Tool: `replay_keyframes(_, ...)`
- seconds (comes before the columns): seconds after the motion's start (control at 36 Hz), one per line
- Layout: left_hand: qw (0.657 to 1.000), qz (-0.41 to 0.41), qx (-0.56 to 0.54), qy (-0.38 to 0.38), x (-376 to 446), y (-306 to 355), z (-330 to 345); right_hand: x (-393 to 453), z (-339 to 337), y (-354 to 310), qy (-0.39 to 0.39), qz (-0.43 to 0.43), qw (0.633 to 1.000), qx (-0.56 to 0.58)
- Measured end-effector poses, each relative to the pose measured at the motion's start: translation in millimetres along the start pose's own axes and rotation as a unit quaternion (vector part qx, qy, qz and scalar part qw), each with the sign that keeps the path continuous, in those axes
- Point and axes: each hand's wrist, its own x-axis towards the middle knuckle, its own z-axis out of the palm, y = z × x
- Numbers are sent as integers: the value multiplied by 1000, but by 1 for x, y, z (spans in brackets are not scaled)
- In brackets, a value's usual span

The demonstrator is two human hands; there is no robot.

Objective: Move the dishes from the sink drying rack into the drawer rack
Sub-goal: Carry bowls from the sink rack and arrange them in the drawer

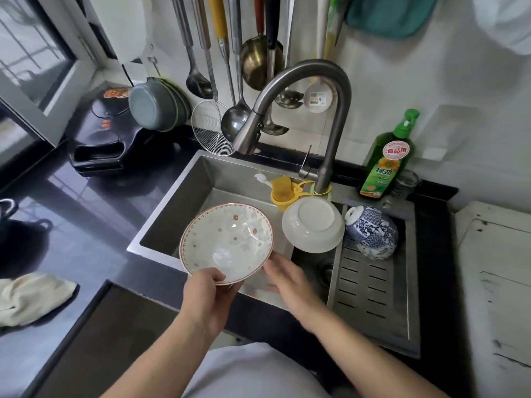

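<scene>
Nearest the lens, 2 bare forearms over the counter edge; beyond them, by size: steel sink, then slotted drying rack along its right side, then 3 dishes. Dotted bowl held up over the basin, tilted so its inside faces the camera, near rim pinched by the left hand, thumb curled over the lip; right hand spread and relaxed just beside the bowl's lower right edge, gripping nothing, fingertips close to the rim though contact cannot be told. White bowl upturned and leaning at the rack's far left corner, forward and to the right of both hands, nearer the right one; blue patterned bowl on its side just right of it, touching or nearly so. Count: 1 bowl in hand, 2 left on the rack; drawer rack out of view, probably lower down.
</scene>
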Motion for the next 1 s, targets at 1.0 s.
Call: replay_keyframes(1.0, 999, 11, -17, 25, -5, 6, -25, 58, -107, 9, 168, -230, 735, -616)
